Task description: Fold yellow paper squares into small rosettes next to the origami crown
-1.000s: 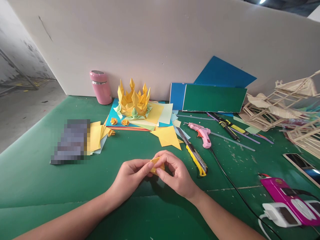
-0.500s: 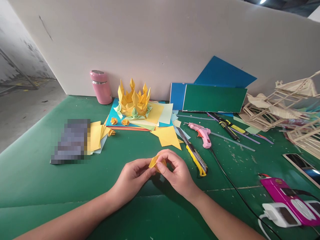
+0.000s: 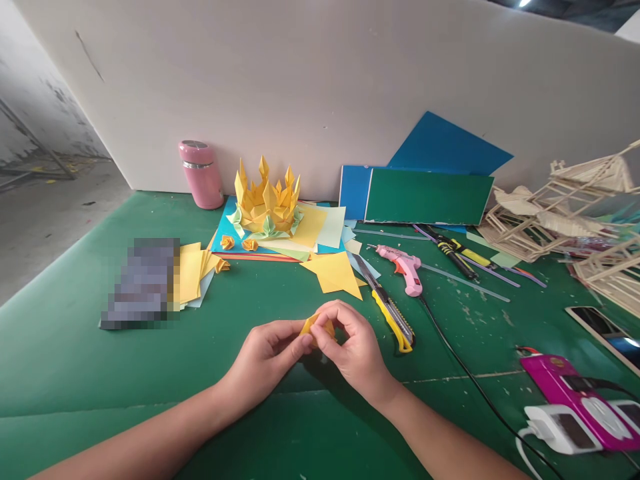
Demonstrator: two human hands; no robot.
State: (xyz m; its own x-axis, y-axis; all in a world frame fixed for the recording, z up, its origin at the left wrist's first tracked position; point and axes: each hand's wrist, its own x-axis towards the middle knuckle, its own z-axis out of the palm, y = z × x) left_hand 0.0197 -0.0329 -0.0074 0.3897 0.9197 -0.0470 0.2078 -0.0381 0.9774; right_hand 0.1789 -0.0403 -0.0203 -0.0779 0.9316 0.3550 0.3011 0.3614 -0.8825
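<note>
A small folded piece of yellow paper [image 3: 309, 326] is pinched between my two hands, low over the green table. My left hand [image 3: 275, 350] is closed on its left side, thumb in front. My right hand [image 3: 350, 343] grips the right side with thumb and fingertips, which hide part of the folds. Beyond them lie yellow paper sheets [image 3: 334, 272]. A yellow utility knife [image 3: 393, 323] rests just right of my right hand. Farther back stands a yellow folded-paper crown [image 3: 267, 207] with pale green pieces at its base. Small folded yellow paper flowers [image 3: 250, 245] lie before it.
A pink glue gun [image 3: 406, 268] trails a black cord to the right. Beyond are wooden-stick models [image 3: 530, 220], a magenta power strip [image 3: 575, 393] and a phone [image 3: 607, 337]. A pink flask [image 3: 203, 177] stands at the back, a pixelated dark object [image 3: 145, 283] at left.
My right thumb has shifted slightly on the yellow paper, and the paper's visible edge has turned a little. Both hands stay in nearly the same place.
</note>
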